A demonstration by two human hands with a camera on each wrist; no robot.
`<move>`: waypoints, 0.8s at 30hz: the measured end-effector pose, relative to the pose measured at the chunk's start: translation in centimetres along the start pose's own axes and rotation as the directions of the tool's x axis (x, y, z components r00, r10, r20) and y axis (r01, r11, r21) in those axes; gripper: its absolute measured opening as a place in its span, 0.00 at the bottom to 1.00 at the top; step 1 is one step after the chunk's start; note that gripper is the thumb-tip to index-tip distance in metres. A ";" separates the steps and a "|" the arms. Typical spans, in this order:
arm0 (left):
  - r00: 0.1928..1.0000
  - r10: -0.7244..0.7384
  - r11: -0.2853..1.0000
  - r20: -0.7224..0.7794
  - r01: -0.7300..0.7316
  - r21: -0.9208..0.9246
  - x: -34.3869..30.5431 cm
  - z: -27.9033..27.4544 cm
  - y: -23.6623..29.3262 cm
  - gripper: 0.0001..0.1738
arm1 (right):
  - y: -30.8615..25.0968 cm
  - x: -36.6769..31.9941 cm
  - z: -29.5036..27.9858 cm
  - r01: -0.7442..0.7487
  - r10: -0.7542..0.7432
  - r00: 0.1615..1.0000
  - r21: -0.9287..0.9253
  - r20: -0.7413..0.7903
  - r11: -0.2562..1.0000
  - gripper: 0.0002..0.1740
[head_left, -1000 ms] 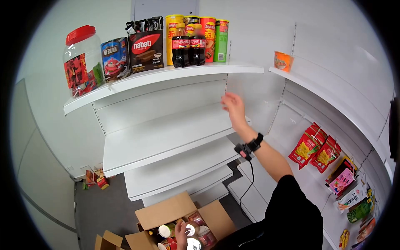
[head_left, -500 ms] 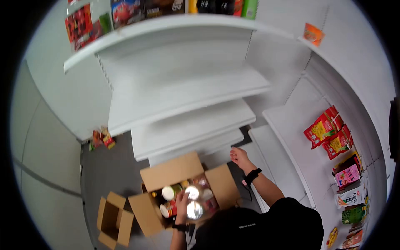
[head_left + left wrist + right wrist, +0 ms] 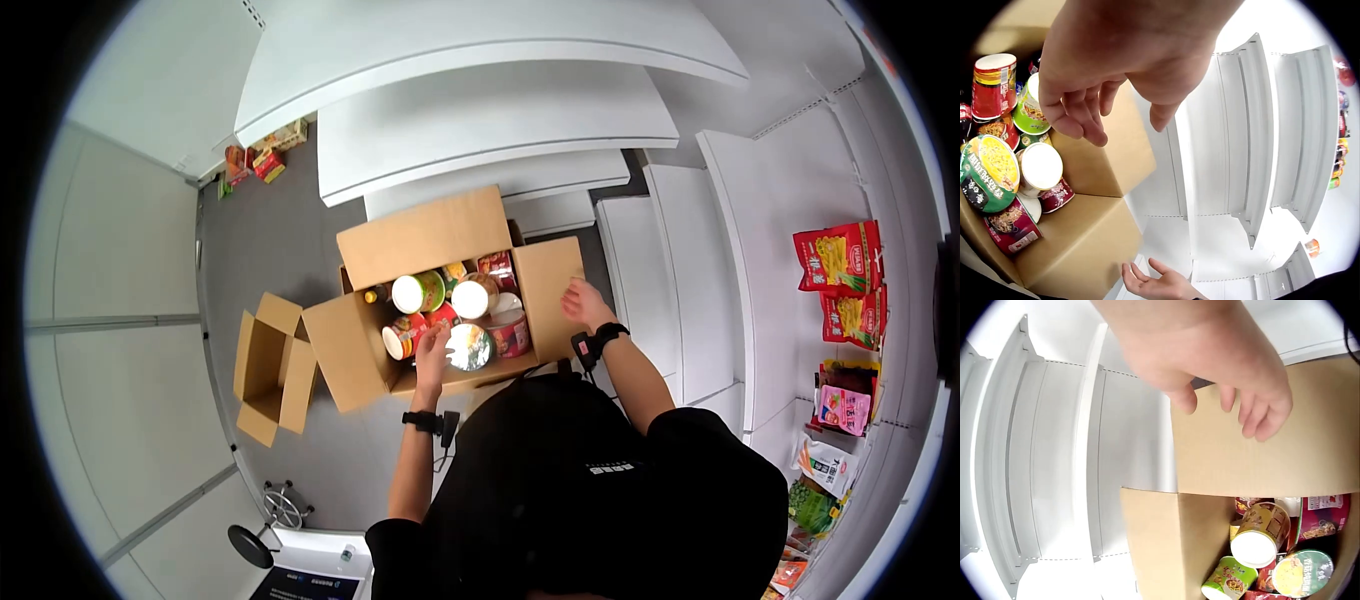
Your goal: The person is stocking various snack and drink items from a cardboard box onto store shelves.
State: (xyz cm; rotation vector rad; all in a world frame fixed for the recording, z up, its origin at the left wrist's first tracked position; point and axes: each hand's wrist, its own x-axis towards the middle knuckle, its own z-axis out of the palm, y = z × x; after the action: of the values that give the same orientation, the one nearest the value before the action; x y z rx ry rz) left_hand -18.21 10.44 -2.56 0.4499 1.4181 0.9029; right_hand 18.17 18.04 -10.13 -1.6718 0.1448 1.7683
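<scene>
A large cardboard box holds several instant-noodle cups and bowls, among them a green cup, a red cup and a silver-lidded bowl. My left hand hovers over the box's near side, beside that bowl; in the left wrist view its fingers hang loosely curled with nothing in them. Over the box's right flap is my right hand, empty, fingers relaxed, as the right wrist view also shows. Whether it touches the flap I cannot tell.
White shelves stand beyond the box, with more shelving at the right. Red snack bags hang at the far right. A smaller opened box and a wheeled stand are on the left floor.
The head view has tipped down from the upper shelves to the box. My right hand has dropped from in front of the shelves to the right flap; my left hand stays over the box.
</scene>
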 end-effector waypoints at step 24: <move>0.907 -0.252 0.934 -0.338 0.319 0.159 11.1 -5.3 -10.5 0.17 | 1.8 -3.0 -3.2 -0.170 0.170 0.980 -0.010 0.103 0.985 0.32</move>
State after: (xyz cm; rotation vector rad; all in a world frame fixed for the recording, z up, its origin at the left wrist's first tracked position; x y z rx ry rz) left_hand -21.50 11.20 -18.32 0.2494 1.8288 0.6011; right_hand 19.69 13.79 -8.57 -1.6046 0.2470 1.9777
